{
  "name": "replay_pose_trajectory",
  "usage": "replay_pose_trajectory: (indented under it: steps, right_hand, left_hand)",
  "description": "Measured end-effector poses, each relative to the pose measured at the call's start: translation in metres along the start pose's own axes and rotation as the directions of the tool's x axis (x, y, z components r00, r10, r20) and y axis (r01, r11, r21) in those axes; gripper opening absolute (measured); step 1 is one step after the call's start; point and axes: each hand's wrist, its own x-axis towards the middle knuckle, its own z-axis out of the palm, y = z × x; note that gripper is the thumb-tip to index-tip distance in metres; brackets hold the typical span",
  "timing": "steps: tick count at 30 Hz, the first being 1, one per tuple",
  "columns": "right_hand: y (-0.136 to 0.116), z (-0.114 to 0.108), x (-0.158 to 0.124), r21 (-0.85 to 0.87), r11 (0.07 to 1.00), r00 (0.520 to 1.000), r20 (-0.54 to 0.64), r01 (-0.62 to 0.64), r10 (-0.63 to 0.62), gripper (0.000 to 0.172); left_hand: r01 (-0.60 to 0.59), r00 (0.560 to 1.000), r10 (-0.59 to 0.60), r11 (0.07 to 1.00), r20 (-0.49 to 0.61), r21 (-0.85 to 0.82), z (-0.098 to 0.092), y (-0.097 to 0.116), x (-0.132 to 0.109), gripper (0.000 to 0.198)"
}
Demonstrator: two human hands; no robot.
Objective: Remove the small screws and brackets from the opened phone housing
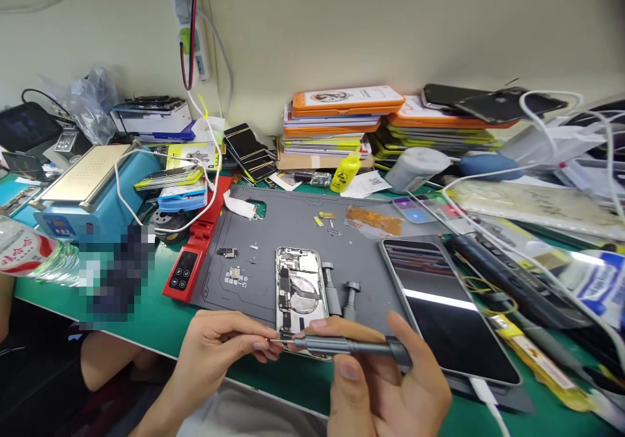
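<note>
An opened phone (303, 294) lies on the grey work mat, its inner parts and a round coil showing. My right hand (390, 378) is wrapped round a grey screwdriver (351, 346), held level over the phone's near end. The screwdriver's thin tip points left, to the fingertips of my left hand (219, 342). Thumb and forefinger of that hand are pinched together at the tip; what lies between them is too small to make out. Two more grey screwdrivers, one nearer the phone (331, 290) and one farther right (350, 300), lie beside the phone.
Small loose parts (236, 272) lie on the grey mat (263, 222). A dark-screened tablet (449, 313) with a white cable is at right, a red device (183, 273) at left. Behind stand stacked boxes (336, 114) and a yellow bottle (345, 171). Another person's leg (110, 359) shows at lower left.
</note>
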Motion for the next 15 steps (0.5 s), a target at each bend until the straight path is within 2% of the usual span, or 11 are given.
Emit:
replay_pose_trajectory:
  steps: [8, 15]
  right_hand:
    - [0.000, 0.002, -0.001, -0.024, 1.000, 0.999, -0.047, -0.001, 0.000, 0.059]
    - [-0.002, 0.001, 0.004, 0.001, 1.000, 1.000, -0.011, -0.007, 0.007, 0.060]
  left_hand:
    - [-0.027, 0.998, 0.024, 0.999, 0.060, 0.044, 0.002, 0.009, 0.002, 0.034]
    - [-0.021, 0.995, 0.015, 0.998, 0.096, 0.063, 0.002, 0.010, 0.001, 0.032]
